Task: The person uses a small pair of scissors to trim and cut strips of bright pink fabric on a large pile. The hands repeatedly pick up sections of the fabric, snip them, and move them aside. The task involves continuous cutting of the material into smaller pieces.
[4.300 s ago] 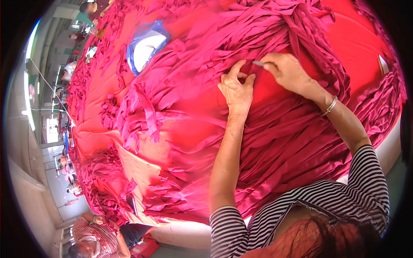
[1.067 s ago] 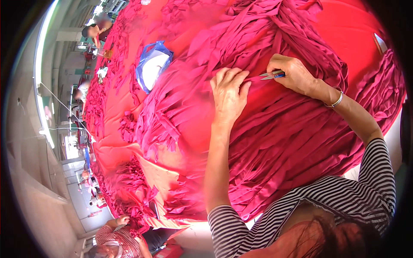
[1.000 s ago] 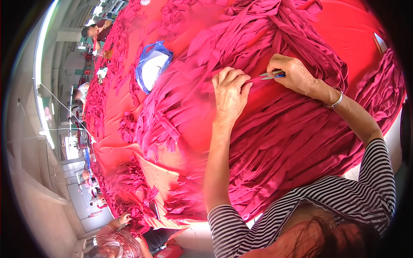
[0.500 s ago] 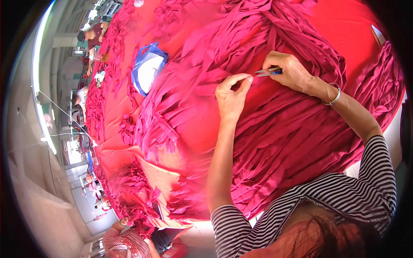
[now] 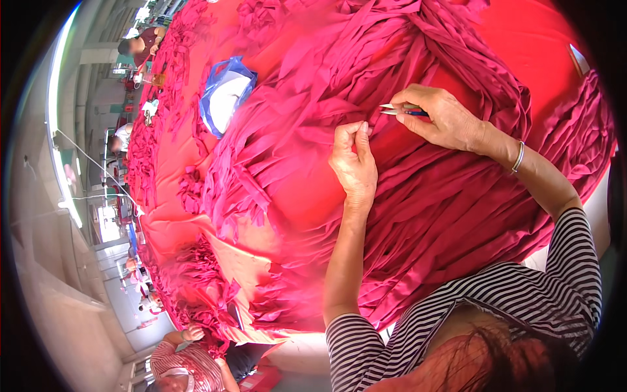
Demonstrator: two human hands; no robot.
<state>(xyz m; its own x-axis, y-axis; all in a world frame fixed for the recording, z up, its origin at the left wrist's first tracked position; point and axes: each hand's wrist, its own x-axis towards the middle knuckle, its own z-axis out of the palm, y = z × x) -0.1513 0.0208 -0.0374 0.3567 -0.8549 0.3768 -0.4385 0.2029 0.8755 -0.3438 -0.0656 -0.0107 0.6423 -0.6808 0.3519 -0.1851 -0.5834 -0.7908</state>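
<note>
In my right hand (image 5: 447,119) is a pair of small thread snips (image 5: 393,110) with a dark blue grip. Their pale blades point left and stand slightly apart. My left hand (image 5: 354,163) is just below and left of the blade tips, its thumb and index finger pinched together. Whatever lies between those fingertips is too small to make out. Both hands are above a broad heap of crimson fabric strips (image 5: 450,196), which drape in long folds around and under them.
A blue plastic bag (image 5: 247,75) with something white inside lies left of the hands. Brighter red cloth (image 5: 516,39) spreads beneath the strips. A person in a striped top (image 5: 192,366) handles strips at the lower left; another person (image 5: 144,49) is at the far upper left.
My left fingertips have drawn back a little, down and left from the snips. The right hand has shifted slightly, and the blades show farther apart.
</note>
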